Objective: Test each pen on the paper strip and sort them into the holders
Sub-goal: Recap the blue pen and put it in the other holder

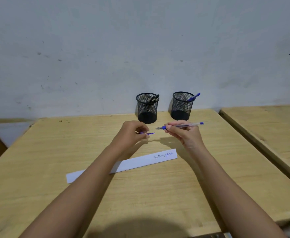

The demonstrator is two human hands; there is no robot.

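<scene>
Landmark: the paper strip [121, 164] lies slantwise on the wooden table [209, 177], with scribbles at its right end.
Right hand: the right hand [183, 133], beyond the strip's right end, has its fingers closed around a blue pen [180, 125], bare tip pointing left.
Left hand: the left hand [132, 133], beyond the strip's middle, pinches the blue cap [148, 133] between its fingertips.
Left holder: the left holder [147, 108] stands behind the strip at the wall, with dark pens in it.
Right holder: the right holder [182, 105], further right behind the strip, has one blue pen leaning in it.
Step in hand: it could be uncapping for a test or recapping after one; one picture does not settle it.
Doing it well: if testing, bring the tip down on clean paper left of the scribbles, press lightly, and steady the strip with the left hand.
If capping: line the cap up straight with the tip before pushing, so ink does not smear the fingers.
Sorting: the blue pen probably belongs in the right holder.
</scene>
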